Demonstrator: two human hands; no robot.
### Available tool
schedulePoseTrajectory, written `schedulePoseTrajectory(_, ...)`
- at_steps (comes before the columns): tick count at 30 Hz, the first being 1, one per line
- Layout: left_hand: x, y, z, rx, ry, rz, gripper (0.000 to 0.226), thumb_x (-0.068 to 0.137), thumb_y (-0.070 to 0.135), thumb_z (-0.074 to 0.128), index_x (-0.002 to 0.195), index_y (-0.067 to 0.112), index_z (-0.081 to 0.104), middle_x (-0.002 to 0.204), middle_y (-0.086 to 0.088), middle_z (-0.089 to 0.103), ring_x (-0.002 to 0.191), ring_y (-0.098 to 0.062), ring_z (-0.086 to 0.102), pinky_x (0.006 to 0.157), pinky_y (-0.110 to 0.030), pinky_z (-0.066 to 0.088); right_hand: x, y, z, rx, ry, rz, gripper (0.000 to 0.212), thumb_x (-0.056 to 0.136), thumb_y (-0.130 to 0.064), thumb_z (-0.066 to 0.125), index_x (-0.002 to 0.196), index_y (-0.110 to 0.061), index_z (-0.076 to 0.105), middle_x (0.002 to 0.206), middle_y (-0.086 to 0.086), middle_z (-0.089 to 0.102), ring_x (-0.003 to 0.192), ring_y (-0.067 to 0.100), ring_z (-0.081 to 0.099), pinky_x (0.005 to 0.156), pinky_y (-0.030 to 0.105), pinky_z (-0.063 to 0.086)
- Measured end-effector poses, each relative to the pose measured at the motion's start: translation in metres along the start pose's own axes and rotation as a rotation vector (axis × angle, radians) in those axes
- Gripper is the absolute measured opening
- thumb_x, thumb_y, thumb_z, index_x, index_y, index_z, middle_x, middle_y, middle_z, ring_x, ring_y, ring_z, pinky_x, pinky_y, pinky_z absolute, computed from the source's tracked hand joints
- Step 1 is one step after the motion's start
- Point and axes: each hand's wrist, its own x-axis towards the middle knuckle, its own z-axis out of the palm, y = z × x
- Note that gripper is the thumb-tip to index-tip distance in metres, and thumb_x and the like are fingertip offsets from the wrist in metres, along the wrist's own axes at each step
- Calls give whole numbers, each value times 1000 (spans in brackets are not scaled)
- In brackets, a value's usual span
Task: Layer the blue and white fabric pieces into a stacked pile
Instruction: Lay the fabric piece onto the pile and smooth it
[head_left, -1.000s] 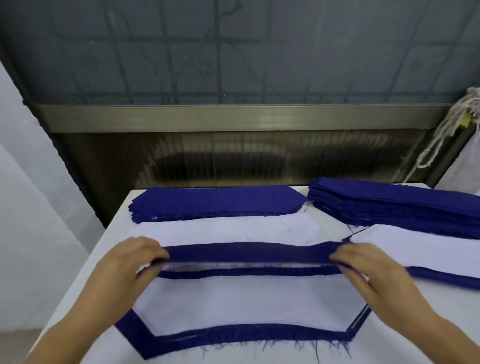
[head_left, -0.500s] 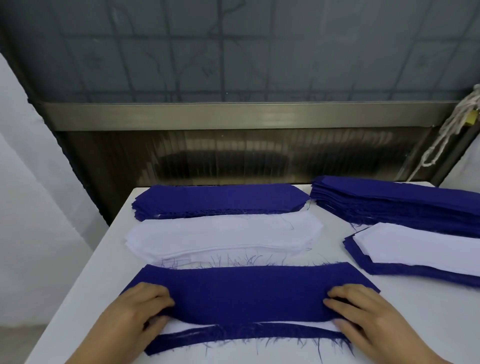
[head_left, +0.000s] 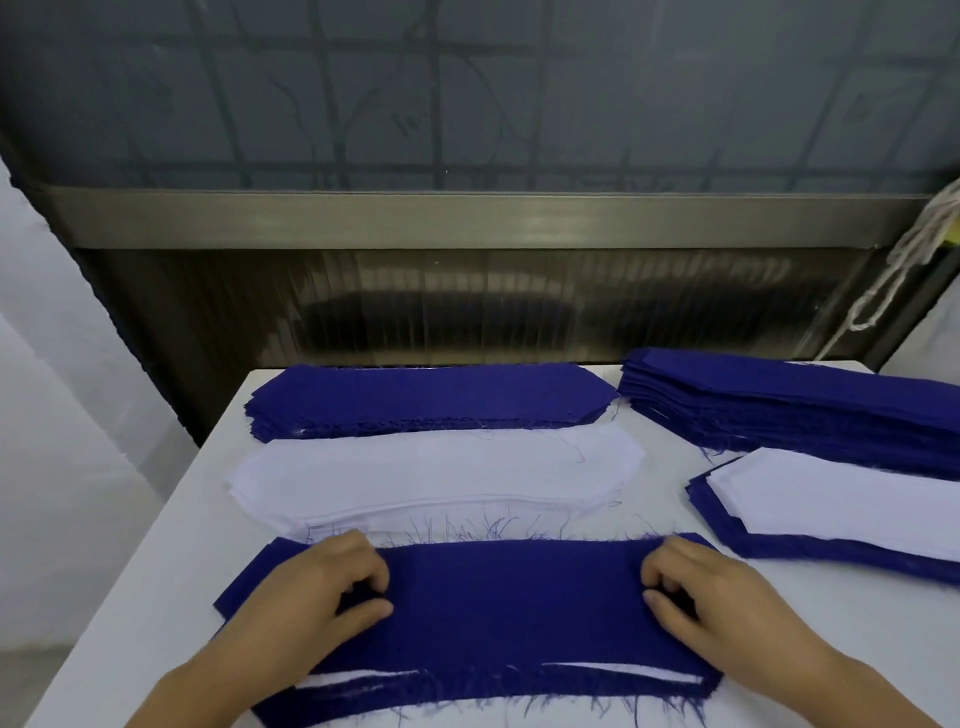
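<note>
1. Right at the 6 o'clock edge of the table (head_left: 156, 597) lies the blue top piece (head_left: 509, 613), spread flat over a white layer (head_left: 618, 672) that peeps out as thin slivers along its near side, with a blue bottom piece (head_left: 467, 701) showing as a frayed strip beneath that.
2. Resting on the top piece toward 7 o'clock, the left hand (head_left: 317, 597) has its grip curled, fingertips and thumb bunched down against the cloth; I cannot tell whether any fabric is actually caught between them.
3. Mirroring it toward 5 o'clock, the right hand (head_left: 711, 597) also sits on the blue cloth with fingers bent under and thumb pointing inward; again, whether it nips the fabric I cannot tell.
4. Just beyond the hands, toward 12 o'clock, sits a stack of white pieces (head_left: 436, 473), its near edge fringed with loose blue threads.
5. Further on at 12 o'clock, touching the white stack's far edge, is a low stack of blue pieces (head_left: 431, 397).
6. Out at 2 o'clock rises a taller blue stack (head_left: 789, 410), running off the right side of view.
7. At 3 o'clock, just in front of that tall stack, lies a layered pile (head_left: 831, 512) with white on top and a blue border showing round its near and left edges.
8. Behind the table, a dark window with a metal rail (head_left: 467, 218) spans the wall, and a pale cord (head_left: 898, 270) hangs at the upper right.
</note>
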Motion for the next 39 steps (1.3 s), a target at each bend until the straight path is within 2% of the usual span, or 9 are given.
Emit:
schedulePoseTrajectory(5, 15, -19, -21, 42, -10, -91, 14, 84, 40, 69, 75, 37, 58, 89, 21, 56, 84, 2, 54, 71, -14, 45, 25, 19, -15, -96, -81, 89, 24, 87, -32, 55, 72, -42, 40, 71, -18, 49, 68, 2, 51, 58, 13, 38)
schedulePoseTrajectory(10, 86, 2, -32, 157, 213, -91, 4, 90, 31, 63, 91, 35, 63, 95, 22, 53, 84, 0, 54, 71, -5, 38, 109, 14, -18, 42, 122, 65, 7, 95, -30, 56, 99, -35, 56, 95, -22, 52, 84, -1, 54, 71, 13, 44)
schedulePoseTrajectory(13, 136, 13, -35, 106, 292, -87, 15, 92, 26, 61, 106, 29, 65, 105, 16, 56, 93, -3, 54, 80, -13, 44, 167, 8, -14, 74, 172, 68, 18, 97, -30, 55, 114, -30, 55, 107, -18, 49, 97, 3, 51, 83, 15, 45)
schedulePoseTrajectory(17, 183, 16, -32, -32, 211, -157, 27, 94, 25, 59, 121, 23, 61, 121, 9, 56, 107, -8, 53, 93, -22, 46, 215, 15, -3, 95, 113, 108, 13, 97, -33, 54, 110, -30, 52, 110, -12, 49, 99, 7, 49, 87, 23, 46)
schedulePoseTrajectory(21, 199, 3, -23, -130, 132, -195, 23, 92, 29, 63, 114, 24, 65, 119, 9, 56, 111, -9, 51, 100, -29, 45, 231, 28, 6, 66, 49, 121, 6, 95, -35, 56, 95, -34, 50, 103, -12, 51, 94, 8, 49, 89, 27, 46)
schedulePoseTrajectory(24, 208, -1, -22, -184, 124, -211, 15, 89, 34, 67, 103, 27, 68, 109, 12, 56, 104, -10, 54, 93, -28, 48, 239, 32, 8, 43, 27, 91, 5, 97, -34, 53, 92, -33, 51, 100, -13, 51, 91, 7, 50, 86, 25, 45)
schedulePoseTrajectory(30, 222, 1, -22, -143, 101, -261, 19, 82, 46, 69, 89, 28, 68, 97, 11, 56, 88, -11, 56, 82, -33, 54, 255, 35, 3, -91, -72, 53, 21, 102, -28, 45, 113, -19, 60, 114, -2, 58, 102, 13, 55, 89, 24, 45)
schedulePoseTrajectory(34, 228, 1, -22, -103, 76, -274, 26, 80, 55, 68, 85, 30, 65, 94, 11, 58, 85, -10, 57, 80, -34, 55, 264, 35, -4, -116, -124, 76, 28, 105, -26, 37, 112, -11, 59, 111, 7, 61, 100, 21, 58, 82, 27, 42)
schedulePoseTrajectory(39, 236, -2, -19, -75, 90, -294, 18, 91, 38, 63, 103, 26, 67, 103, 5, 64, 91, -12, 59, 88, -36, 54, 269, 36, -6, -104, -111, 77, 41, 103, -37, 33, 104, -7, 60, 100, 12, 64, 94, 29, 60, 81, 37, 46)
